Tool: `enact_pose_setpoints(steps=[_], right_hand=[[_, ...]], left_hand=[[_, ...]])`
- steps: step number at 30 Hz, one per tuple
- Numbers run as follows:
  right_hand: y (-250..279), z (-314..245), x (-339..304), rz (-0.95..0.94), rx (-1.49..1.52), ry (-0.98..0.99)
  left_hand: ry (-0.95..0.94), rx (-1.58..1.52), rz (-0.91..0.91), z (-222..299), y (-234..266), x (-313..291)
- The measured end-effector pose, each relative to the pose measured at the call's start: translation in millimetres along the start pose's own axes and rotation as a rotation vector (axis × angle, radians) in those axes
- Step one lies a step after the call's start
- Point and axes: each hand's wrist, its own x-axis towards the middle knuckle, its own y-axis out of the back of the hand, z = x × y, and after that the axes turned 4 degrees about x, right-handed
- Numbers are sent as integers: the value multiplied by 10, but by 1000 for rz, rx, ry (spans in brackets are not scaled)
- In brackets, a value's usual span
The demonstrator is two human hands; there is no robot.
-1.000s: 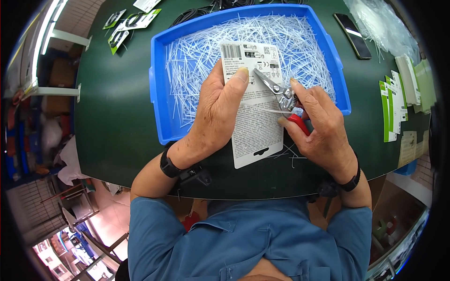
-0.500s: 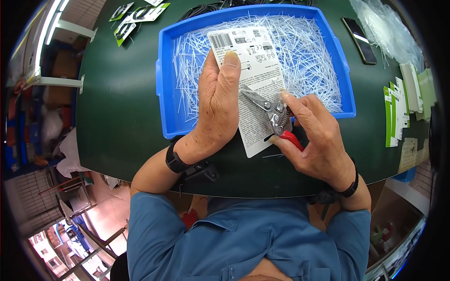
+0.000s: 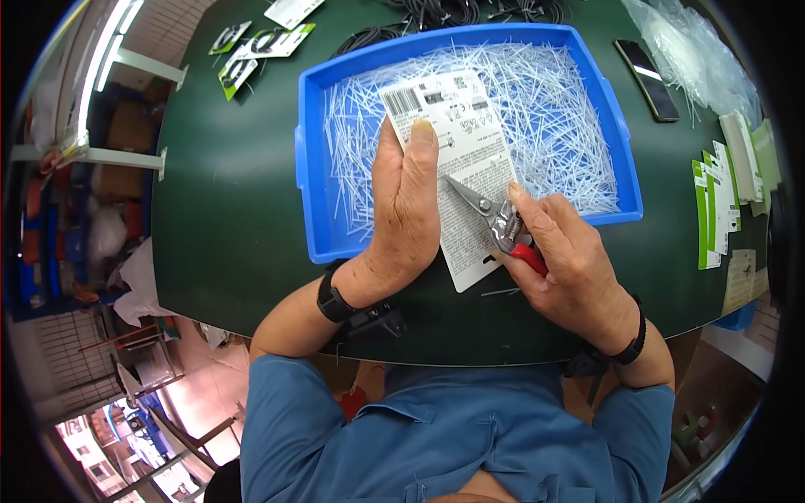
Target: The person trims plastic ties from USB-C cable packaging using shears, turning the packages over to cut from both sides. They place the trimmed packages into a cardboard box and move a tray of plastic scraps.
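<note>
My left hand (image 3: 407, 197) grips a white printed backing card (image 3: 470, 230), its thumb lying along the card's left side and the other fingers hidden behind. The card is held tilted over the front part of the blue tray (image 3: 309, 214). In my right hand (image 3: 574, 264) is a pair of small hand snips (image 3: 495, 214) with a red handle and a spring. Their pointed metal blades lie across the middle of the card's printed face, pointing up and left. My right index fingertip is at the card's right edge. What is on the card's far side is hidden.
Thin white plastic strips (image 3: 553, 126) fill the tray. Carded black items (image 3: 281, 42) lie at the far left, coiled black cables (image 3: 436, 12) behind the tray. At the right are a phone (image 3: 646, 80), clear plastic bags (image 3: 688, 50) and green-white cards (image 3: 713, 201).
The whole scene has shifted slightly right and down in the picture. Both hands keep their hold on the card and the snips, and the blades now look closer together.
</note>
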Motion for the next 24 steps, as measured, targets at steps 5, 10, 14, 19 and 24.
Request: enact_pose_setpoints(steps=[5,10,14,19,24], right_hand=[[27,72,-11,47,55,6],[230,115,40,100,117,1],[391,166,67,214,133,-30],[418,181,95,234,215,-115],[346,68,98,109,251,-19]], left_hand=[[0,56,-16,9,1,40],[27,132,-115,209,103,150],[50,147,-176,304,347,247],[277,-174,55,419,280,380],[244,-895,-633,-73,679,442]])
